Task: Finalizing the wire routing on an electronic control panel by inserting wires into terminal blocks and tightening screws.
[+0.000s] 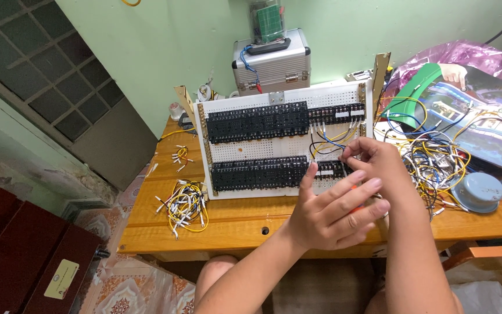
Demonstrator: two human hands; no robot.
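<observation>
White perforated panel with two rows of black terminal blocks leans on a wooden table. The right hand pinches a thin wire at the lower row's right end, fingertips closed on it. The left hand is loosely curled around something orange, can't tell what. There's a bundle of yellow and white wires to the panel's left.

Lower-right terminal row behind the left hand — orange-handled tool mostly hidden in its fingers
</observation>
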